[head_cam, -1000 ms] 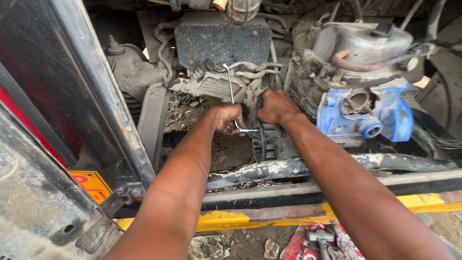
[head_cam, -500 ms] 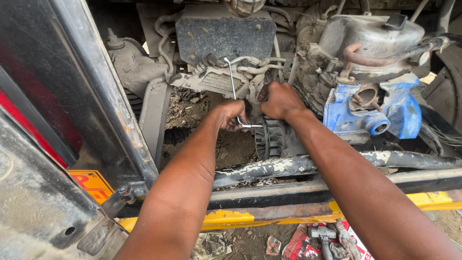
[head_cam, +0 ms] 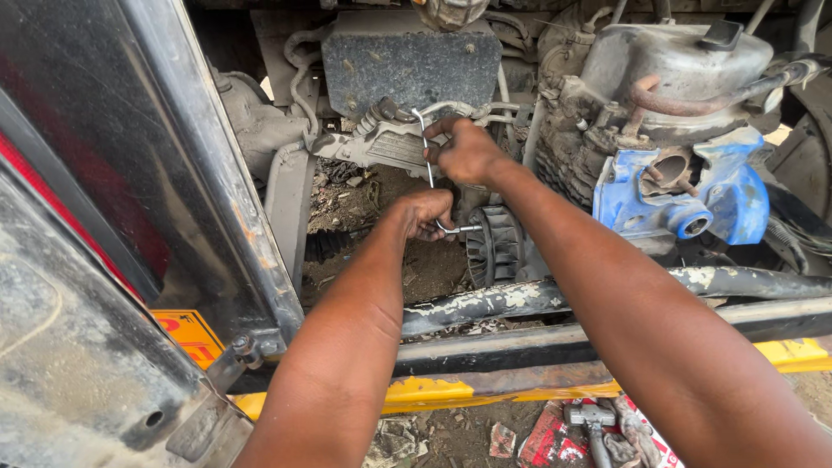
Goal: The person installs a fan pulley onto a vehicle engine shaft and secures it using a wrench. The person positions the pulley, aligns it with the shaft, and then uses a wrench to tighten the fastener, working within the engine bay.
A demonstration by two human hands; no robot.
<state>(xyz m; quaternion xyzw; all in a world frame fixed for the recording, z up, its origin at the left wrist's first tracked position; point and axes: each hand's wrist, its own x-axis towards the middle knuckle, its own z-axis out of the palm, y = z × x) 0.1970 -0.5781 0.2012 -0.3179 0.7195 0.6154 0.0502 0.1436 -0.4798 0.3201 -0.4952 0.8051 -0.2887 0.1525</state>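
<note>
I saw the blue engine housing [head_cam: 728, 195] off to the right, w/ the L-shaped metal wrench [head_cam: 431, 178] left of it, long axis approx. upright, my right hand [head_cam: 468, 154] closed on its upper shaft and left hand [head_cam: 425, 213] fisted round the lower bend, by the finned wheel [head_cam: 494, 247].

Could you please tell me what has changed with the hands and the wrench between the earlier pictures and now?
The right hand has moved up the bent wrench from beside the left hand to its upper end. The left hand stays closed on the lower bend, beside the finned wheel. The blue housing and yellow rail are unchanged.
</note>
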